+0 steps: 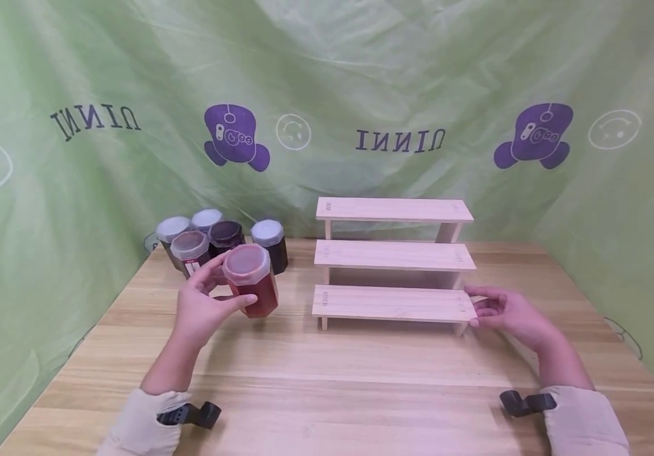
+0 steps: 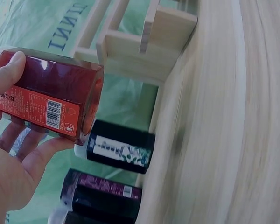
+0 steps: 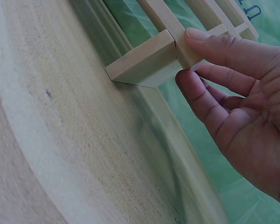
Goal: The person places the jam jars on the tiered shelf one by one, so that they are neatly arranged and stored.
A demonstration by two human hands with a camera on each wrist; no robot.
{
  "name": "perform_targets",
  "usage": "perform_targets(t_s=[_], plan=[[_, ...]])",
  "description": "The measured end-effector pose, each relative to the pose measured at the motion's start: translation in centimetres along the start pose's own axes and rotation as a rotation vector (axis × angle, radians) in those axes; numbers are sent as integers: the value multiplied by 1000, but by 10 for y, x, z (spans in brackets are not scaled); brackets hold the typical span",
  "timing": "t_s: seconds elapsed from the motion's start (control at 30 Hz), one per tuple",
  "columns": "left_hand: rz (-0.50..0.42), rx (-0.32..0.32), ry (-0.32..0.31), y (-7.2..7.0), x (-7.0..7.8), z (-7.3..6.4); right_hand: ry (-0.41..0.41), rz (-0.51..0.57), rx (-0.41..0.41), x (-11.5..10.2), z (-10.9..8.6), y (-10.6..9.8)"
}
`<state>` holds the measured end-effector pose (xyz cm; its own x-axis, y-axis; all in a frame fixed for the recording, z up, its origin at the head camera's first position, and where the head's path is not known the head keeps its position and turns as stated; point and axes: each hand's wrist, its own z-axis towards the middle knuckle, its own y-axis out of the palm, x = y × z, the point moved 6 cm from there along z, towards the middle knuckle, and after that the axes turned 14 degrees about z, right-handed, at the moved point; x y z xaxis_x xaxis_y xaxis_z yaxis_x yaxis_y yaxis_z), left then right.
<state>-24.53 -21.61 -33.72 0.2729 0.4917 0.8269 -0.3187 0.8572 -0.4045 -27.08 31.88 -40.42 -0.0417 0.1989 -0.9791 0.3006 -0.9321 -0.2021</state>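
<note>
My left hand (image 1: 204, 310) grips an eight-sided jar of red contents (image 1: 258, 291) between thumb and fingers, with its pale lid up. In the left wrist view the same jar (image 2: 51, 88) shows a red label with a barcode, and it is held clear of the table. On the right, my right hand (image 1: 512, 316) holds the right end of the lowest step of a three-step wooden display stand (image 1: 392, 304). The right wrist view has the thumb and fingertips pinching that step's corner (image 3: 184, 51).
Several dark jars stand at the back left: one pale-lidded jar (image 1: 270, 244) apart, others grouped around a dark-lidded jar (image 1: 227, 234). A wooden table (image 1: 338, 392) lies under everything. Behind it hangs a green printed curtain (image 1: 327, 76).
</note>
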Motion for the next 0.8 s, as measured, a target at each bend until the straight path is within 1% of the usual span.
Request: perform_targets(t_s=[0.13,0.33,0.53,0.8], plan=[[-27,-15,15,6,6,-2,-3,-6,7,-2,-2,0],[-57,-25,18,10,14,-5,0,-3,6,-5,-2,3],[-68,-36,24,13,24,-6,-14,6,6,-3,-1,2],[-85,-45,16,23,35,-5,-23,17,-11,-3,0,1]])
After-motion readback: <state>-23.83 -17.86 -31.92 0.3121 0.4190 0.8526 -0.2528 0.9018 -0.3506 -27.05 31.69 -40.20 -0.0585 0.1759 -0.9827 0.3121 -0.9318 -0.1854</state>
